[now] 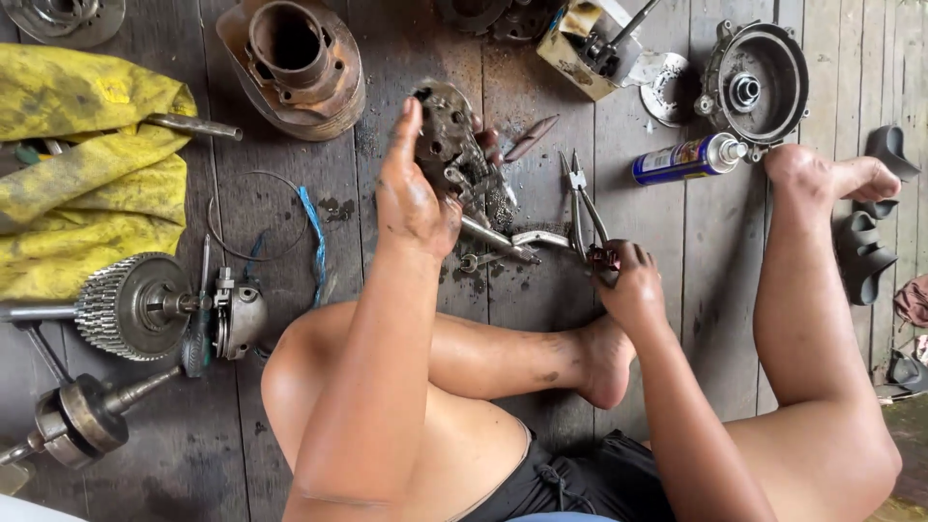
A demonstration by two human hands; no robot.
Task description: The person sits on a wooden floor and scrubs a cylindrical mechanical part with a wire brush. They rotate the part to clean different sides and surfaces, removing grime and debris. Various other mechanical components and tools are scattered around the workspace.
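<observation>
At the far left, about nine o'clock from centre, we see a crumpled yellow cloth on the dark plank floor, with a toothed gear on a shaft below it and a second shaft assembly at seven o'clock. A thin wire loop and a blue strip lie just right of the cloth; at eleven o'clock stands a rusty cylinder. Moving toward centre, our left hand is clenched around a greasy metal engine part, held tilted just above the floor at about twelve o'clock, thumb on its near edge. A metal rod juts from under the part toward the right. Our right hand at three o'clock from the left hand grasps the handles of a pair of pliers, whose tips point to twelve o'clock beside the part. Farther right, at one o'clock, lie a spray can, a small box of tools and a round metal housing. Dark sandals sit at the right edge, beyond the foot.
</observation>
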